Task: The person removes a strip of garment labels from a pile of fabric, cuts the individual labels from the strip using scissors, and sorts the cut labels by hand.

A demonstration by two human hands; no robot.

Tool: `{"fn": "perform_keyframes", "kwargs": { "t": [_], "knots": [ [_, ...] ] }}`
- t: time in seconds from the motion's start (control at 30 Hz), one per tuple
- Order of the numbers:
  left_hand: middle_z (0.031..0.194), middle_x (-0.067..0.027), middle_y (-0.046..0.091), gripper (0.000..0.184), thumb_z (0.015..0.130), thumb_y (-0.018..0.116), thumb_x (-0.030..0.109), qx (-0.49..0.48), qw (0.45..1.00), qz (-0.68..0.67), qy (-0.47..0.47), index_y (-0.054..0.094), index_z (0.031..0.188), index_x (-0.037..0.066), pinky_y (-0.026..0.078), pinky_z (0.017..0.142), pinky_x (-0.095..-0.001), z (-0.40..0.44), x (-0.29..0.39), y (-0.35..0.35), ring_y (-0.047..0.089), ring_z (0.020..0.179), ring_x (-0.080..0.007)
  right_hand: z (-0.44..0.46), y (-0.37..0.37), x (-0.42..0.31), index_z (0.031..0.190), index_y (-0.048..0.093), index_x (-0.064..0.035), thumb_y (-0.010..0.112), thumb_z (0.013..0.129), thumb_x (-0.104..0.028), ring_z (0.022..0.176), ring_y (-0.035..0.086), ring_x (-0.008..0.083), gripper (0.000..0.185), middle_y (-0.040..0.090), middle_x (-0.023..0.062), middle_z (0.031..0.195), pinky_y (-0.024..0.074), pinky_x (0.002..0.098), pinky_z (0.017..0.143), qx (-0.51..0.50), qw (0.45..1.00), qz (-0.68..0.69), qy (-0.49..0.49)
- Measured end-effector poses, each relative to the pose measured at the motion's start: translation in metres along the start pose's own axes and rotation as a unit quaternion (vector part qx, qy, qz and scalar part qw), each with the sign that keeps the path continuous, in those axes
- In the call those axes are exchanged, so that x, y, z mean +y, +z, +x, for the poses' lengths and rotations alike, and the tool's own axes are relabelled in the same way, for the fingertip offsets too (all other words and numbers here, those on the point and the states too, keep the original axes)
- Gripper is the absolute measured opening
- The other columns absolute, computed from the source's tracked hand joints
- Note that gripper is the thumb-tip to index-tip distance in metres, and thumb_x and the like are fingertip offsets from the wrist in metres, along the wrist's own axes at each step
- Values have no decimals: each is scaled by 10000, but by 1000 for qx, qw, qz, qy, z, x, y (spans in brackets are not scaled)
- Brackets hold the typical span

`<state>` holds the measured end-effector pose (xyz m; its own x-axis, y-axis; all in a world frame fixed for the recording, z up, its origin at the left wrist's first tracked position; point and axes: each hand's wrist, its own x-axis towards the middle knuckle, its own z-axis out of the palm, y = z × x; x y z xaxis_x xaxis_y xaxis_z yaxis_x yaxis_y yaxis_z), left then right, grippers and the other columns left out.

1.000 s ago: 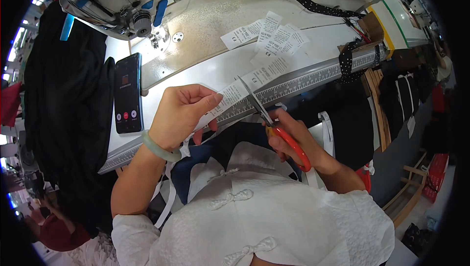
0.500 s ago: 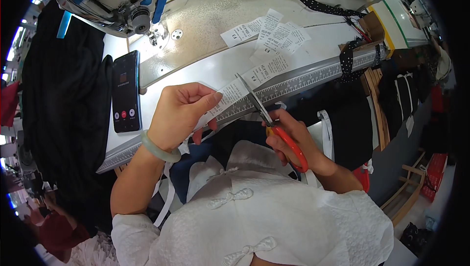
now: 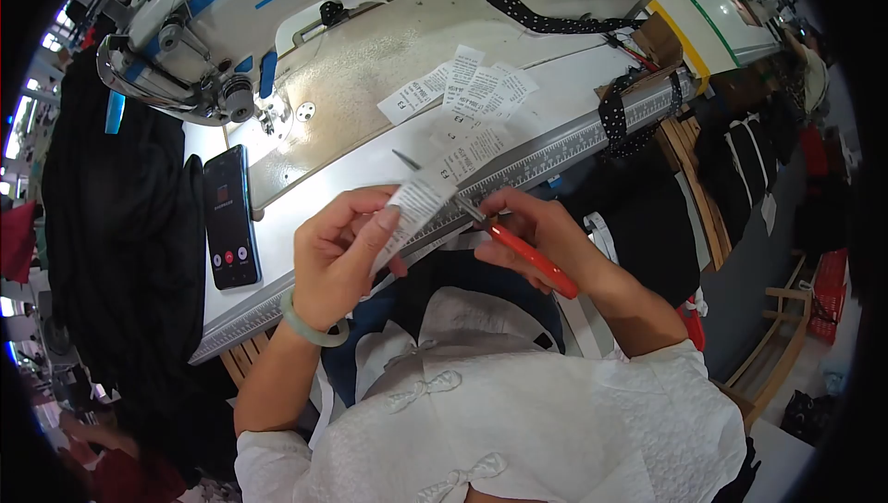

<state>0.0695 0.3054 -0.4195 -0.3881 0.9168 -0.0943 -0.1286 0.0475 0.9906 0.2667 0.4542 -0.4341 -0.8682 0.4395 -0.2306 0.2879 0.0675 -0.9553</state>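
Observation:
My left hand (image 3: 338, 258), with a pale green bangle at its wrist, pinches a white strip of printed labels (image 3: 418, 205) between thumb and fingers. Red-handled scissors (image 3: 532, 258) are in my right hand (image 3: 553, 233), its fingers wrapped around the handles. The blades pass behind the strip, and one tip shows beyond its far edge. Just past the strip, a printed label (image 3: 472, 153) lies on the white tabletop near the ruler edge. Several more loose labels (image 3: 481, 86) overlap in a pile farther back.
A sewing machine (image 3: 236, 100) stands at the back left. A phone (image 3: 231, 216) lies near black fabric (image 3: 120, 225). Ruler tape (image 3: 555, 156) runs along the table's front edge. Polka-dot ribbon (image 3: 546, 8) trails toward a cardboard box (image 3: 661, 40) at the right.
The camera view has shifted. My left hand has lifted and tilted the strip. The scissors, earlier crossing over the strip at its far end, now have their blades partly hidden behind it.

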Motion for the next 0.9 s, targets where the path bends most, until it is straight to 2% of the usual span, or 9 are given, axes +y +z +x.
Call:
{"fn": "perform_keyframes", "kwargs": {
  "t": [0.07,0.17,0.27,0.37,0.47,0.57,0.67,0.77,0.9],
  "knots": [
    [1153,-149,649,187,972,560,50,-45,999,-10,-4,586,1100,-82,513,532,-201,7,-1,8,630,686,-86,3,-10,-14,1094,562,1,767,853,-250,420,470,60,404,627,28,645,340,239,385,5,997,18,78],
    [1170,-108,668,138,929,606,35,-67,987,124,72,609,1062,-3,525,526,-238,20,-14,17,656,658,-125,9,-28,-14,1092,573,7,778,839,-292,410,461,64,442,638,33,651,342,242,389,36,997,43,59],
    [1174,-94,670,133,874,648,50,-56,884,353,303,609,999,31,536,528,-295,43,-30,24,681,660,-220,21,-32,-29,1071,600,4,786,825,-301,517,540,69,434,659,62,678,404,234,458,63,995,-50,52],
    [1177,-81,667,106,853,649,88,-34,814,477,330,600,937,49,542,541,-345,46,-24,32,669,663,-288,29,-31,-34,1042,619,-5,801,796,-328,620,614,114,445,677,105,719,484,272,572,66,992,-98,48],
    [1116,-68,690,116,836,662,76,-27,796,516,316,625,943,50,545,564,-346,44,-24,35,673,659,-275,31,-34,-35,1020,626,-9,807,779,-344,617,642,180,451,675,128,723,504,301,598,83,980,-178,19],
    [1135,-53,685,103,839,653,84,-27,771,553,313,630,938,66,539,536,-333,40,-25,33,673,635,-257,32,-48,-40,1044,624,-37,800,773,-333,654,680,296,438,671,156,722,517,347,613,150,949,-263,-87],
    [1234,-43,627,189,775,615,76,-28,734,599,319,587,962,87,534,503,-342,39,-25,34,673,590,-211,50,-60,-69,1108,611,-62,766,793,-308,745,695,332,429,689,169,784,537,376,676,179,903,-380,-91],
    [1259,-67,612,202,766,619,69,-21,745,575,337,590,965,86,536,505,-342,42,-30,32,674,593,-223,105,-72,-61,1140,613,-76,724,797,-296,836,693,337,422,701,168,899,539,403,754,167,876,-396,-218],
    [1165,-55,669,75,823,663,98,15,754,574,320,650,897,88,528,509,-348,42,-25,34,660,590,-257,175,-68,-73,1200,583,-48,679,815,-310,933,677,334,476,686,178,1054,533,392,820,103,849,-475,-208]
  ]
}}
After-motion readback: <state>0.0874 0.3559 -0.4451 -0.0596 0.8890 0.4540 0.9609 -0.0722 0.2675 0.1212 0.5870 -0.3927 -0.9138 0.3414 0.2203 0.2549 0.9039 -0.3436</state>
